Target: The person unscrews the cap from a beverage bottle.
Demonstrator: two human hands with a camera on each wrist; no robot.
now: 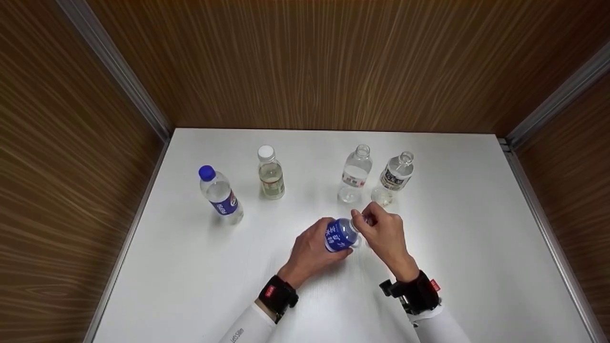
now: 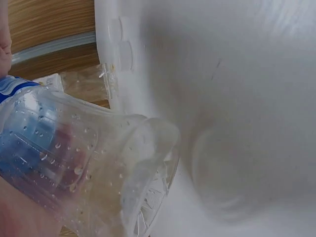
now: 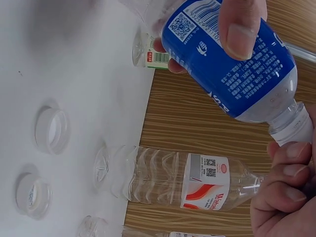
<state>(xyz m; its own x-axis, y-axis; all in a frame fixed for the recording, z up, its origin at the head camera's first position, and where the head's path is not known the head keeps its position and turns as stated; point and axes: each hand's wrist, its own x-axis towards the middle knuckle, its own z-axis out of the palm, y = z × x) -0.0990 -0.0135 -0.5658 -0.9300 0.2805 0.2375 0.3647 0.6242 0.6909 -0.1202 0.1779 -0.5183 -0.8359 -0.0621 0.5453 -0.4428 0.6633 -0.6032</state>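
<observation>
A clear plastic bottle with a blue label [image 1: 337, 235] leans in my left hand [image 1: 307, 250], which grips it round the body. The thumb and curled fingers of my right hand [image 1: 383, 233] pinch the white cap [image 3: 295, 129] at the bottle's neck. In the right wrist view the cap sits on the mouth; whether it is loose I cannot tell. Droplets cling inside the lower part of the bottle [image 2: 74, 153] in the left wrist view. Two loose white caps, an upper cap [image 3: 52, 131] and a lower cap [image 3: 33, 196], lie on the table below the hands.
Behind the hands stand two uncapped clear bottles, one with a red-and-white label [image 1: 355, 174] and one with a black label [image 1: 394, 177]. Further left are a white-capped bottle [image 1: 272, 177] and a blue-capped bottle [image 1: 221, 197]. Wood-grain panels [image 1: 305, 66] border the white table [image 1: 181, 281].
</observation>
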